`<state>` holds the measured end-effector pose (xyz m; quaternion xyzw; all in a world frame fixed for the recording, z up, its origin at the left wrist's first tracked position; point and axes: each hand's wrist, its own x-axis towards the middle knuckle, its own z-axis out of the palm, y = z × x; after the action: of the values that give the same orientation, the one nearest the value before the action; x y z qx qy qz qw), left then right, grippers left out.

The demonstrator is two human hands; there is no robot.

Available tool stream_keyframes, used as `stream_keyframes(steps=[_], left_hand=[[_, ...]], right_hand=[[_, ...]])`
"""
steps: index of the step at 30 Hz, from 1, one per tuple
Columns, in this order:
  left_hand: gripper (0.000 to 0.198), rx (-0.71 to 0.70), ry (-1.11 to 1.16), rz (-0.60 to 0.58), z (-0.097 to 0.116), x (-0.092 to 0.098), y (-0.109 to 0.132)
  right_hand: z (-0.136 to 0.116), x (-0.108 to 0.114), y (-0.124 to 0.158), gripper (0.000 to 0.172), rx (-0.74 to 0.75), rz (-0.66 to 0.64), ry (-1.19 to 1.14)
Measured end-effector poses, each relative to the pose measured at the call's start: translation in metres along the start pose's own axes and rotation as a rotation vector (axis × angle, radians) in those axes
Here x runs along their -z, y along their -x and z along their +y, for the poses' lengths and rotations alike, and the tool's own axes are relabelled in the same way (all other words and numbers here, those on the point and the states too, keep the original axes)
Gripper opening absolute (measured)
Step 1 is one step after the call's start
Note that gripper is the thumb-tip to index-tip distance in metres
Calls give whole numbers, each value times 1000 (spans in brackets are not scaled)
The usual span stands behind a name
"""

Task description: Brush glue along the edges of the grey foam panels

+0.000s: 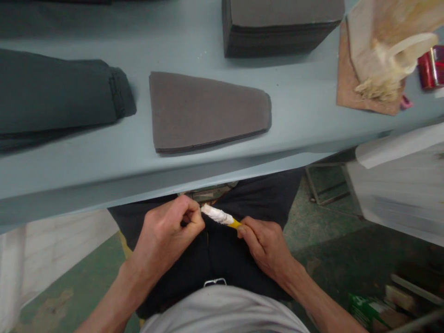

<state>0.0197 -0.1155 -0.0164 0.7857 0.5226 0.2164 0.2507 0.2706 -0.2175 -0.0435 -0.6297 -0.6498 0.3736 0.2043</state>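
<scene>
Over my lap, my right hand [262, 240] is closed round the yellow end of a short stick, its other part thickly wrapped or coated in white [218, 215]. The white tip points up and left, towards my left hand [173, 222]. My left fingers are pinched together right beside that tip; whether something thin is between them is too small to see. On the table [104, 171] in front of me lies a tapered stack of grey-brown cut pieces [210, 111], apart from both hands.
A dark green folded stack [58, 92] lies at the left of the table, and a thick grey stack [284, 27] at the back. At right are a brown board [347, 83] with a whitish container and fibres [379, 88], and a red shiny object [432, 67]. A metal frame [328, 185] stands below.
</scene>
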Motion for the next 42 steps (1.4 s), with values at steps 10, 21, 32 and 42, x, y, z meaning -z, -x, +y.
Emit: stream_keyframes(steps=[10,21,32,42], left_hand=[[16,393,435,-88,7,-1,7],[15,385,569,-101,32,5,-8],[8,175,452,-62,28,0,-15],[10,-43,307,-139,22,5,-16]], right_hand=[[1,4,4,70,-284,2,-547],[-7,-5,-4,66,-359,-103,-704],[-4,-3,-11,49,-295,-109,-595],[-2,1,-14,28,-199,-43,-357]])
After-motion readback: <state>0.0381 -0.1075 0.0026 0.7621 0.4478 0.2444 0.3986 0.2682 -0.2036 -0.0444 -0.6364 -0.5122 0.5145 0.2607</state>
